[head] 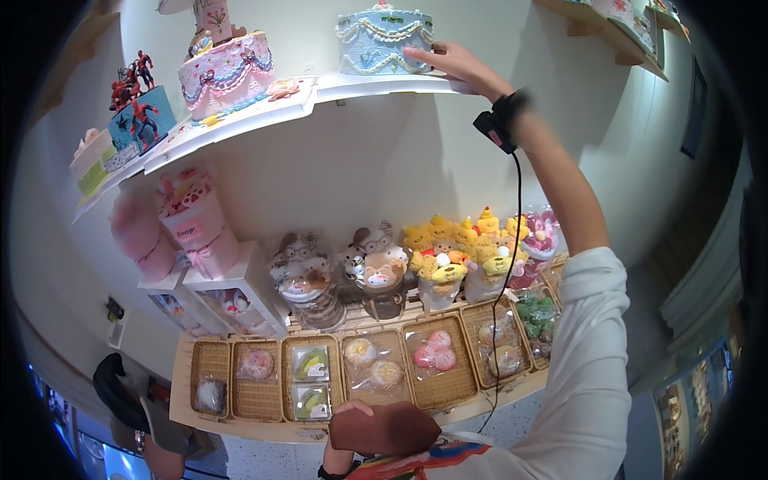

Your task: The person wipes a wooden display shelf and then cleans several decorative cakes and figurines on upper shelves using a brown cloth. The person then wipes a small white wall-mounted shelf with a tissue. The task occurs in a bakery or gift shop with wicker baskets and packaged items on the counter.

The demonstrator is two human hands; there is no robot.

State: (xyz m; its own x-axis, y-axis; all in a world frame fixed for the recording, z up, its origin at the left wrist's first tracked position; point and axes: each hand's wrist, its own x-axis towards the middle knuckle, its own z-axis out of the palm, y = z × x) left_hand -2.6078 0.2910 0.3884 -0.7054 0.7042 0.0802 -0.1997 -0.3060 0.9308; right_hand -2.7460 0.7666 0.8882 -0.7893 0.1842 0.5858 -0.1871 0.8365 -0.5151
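My right hand (pixel 450 60) reaches up to the shelf and grips the right side of a blue decorated cake (pixel 384 45), with one finger lying on its front. The cake stands upright and has white and yellow piped swags. A black band with a small device and a cable is on my right wrist. Low in the view, close to my body, my left hand (pixel 354 408) is shut on a reddish-brown item (pixel 384 429), partly blurred, whose kind I cannot tell. Most of the left hand is hidden behind it.
The white shelf (pixel 390 86) also bears a pink tiered cake (pixel 225 75) and a blue cake with superhero figures (pixel 141 120). Below are plush bouquets (pixel 444 258) and wicker baskets (pixel 441 393) of wrapped pastries. Another person (pixel 159 444) is at the lower left. The cable hangs before the baskets.
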